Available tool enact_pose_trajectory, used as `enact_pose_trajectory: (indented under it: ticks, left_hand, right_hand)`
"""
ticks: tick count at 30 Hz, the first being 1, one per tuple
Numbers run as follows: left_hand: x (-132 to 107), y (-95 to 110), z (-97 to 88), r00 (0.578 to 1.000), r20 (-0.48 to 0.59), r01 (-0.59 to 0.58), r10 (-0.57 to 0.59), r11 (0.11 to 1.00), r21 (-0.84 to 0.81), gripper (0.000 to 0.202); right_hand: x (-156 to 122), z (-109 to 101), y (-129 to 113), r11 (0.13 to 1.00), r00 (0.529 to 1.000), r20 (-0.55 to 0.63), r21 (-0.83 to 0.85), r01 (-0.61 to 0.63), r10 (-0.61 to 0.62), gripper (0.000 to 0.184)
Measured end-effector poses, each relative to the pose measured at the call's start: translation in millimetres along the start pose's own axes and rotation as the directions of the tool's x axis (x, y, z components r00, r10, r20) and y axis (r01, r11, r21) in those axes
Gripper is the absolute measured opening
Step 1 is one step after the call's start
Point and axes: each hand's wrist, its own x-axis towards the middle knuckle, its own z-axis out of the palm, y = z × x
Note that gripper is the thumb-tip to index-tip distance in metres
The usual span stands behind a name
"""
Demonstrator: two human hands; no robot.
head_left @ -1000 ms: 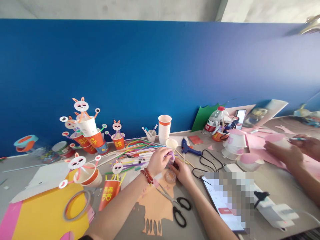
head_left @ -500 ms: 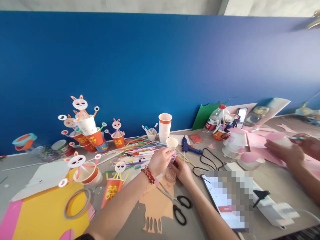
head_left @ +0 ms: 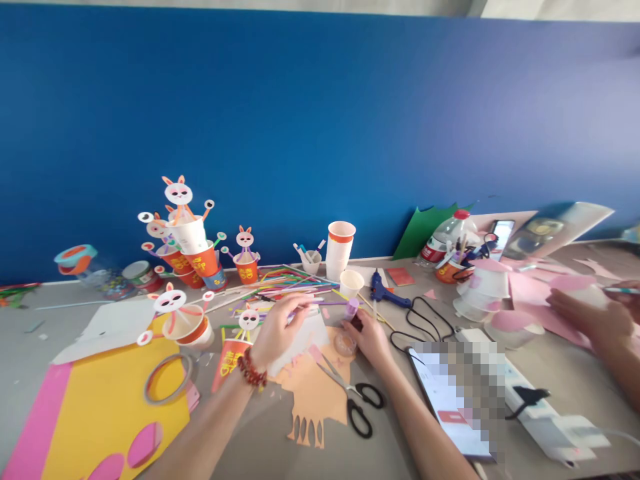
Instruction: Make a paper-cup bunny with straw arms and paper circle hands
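Note:
My left hand point(head_left: 281, 330), with a red bead bracelet on its wrist, is over the near side of a heap of coloured sticks and markers point(head_left: 285, 290). Its fingers are pinched together; a thin purple strip shows by the fingertips, but I cannot tell whether it is held. My right hand point(head_left: 373, 340) grips a small purple cylinder point(head_left: 352, 307) upright. Beside that hand lies a clear roll of tape point(head_left: 345, 343). Scissors point(head_left: 353, 390) with black handles rest open on a cut orange sheet point(head_left: 313, 393). A small white cup point(head_left: 351, 284) stands behind the right hand.
Rabbit-faced paper cups point(head_left: 187, 327) stand at the left, near a tape ring point(head_left: 168, 379) on yellow card point(head_left: 120, 387). Right of centre are a blue glue gun point(head_left: 387, 291) with a black cord, a tablet point(head_left: 445, 400) and a power strip point(head_left: 530, 393). Another person's hands point(head_left: 595, 317) work at far right.
My left hand has moved away from the right hand, to the left, and the purple cylinder now shows in the right hand alone. The whole view has shifted slightly.

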Motion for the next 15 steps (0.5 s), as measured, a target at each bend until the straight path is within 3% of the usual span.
enact_pose_trajectory:
  ticks: [3,6,8,10,12,15]
  left_hand:
    - [-46,2,-15.4,0.999,0.026,0.043,-0.045,0.995,0.091,0.024]
    - [-90,-2,-15.0,0.990,0.106,0.070,-0.091,0.979,0.193,0.027]
    - [-110,-7,-11.0,0.988,0.121,0.057,-0.092,0.963,0.265,0.029]
    - [-121,-12,-6.0,0.983,0.172,0.007,-0.072,0.936,0.351,0.034]
    - [-125,-14,-0.5,0.969,0.239,-0.048,-0.066,0.895,0.443,0.043]
    - [-124,-11,5.2,0.937,0.339,-0.107,-0.084,0.856,0.507,0.053]
  right_hand:
    - [1,-8,5,1.000,0.999,0.041,-0.010,-0.007,0.008,0.028]
    - [-5,-30,1,0.999,0.998,0.060,-0.047,-0.017,0.020,0.038]
    - [-15,-47,-12,0.982,0.999,0.054,-0.190,0.002,0.008,0.033]
    - [-30,-58,-32,0.948,0.996,0.063,-0.309,0.074,-0.057,0.023]
    - [-49,-57,-54,0.946,0.974,0.165,-0.260,0.193,-0.154,0.018]
    - [-77,-41,-77,0.927,0.882,0.357,-0.095,0.363,-0.309,0.020]
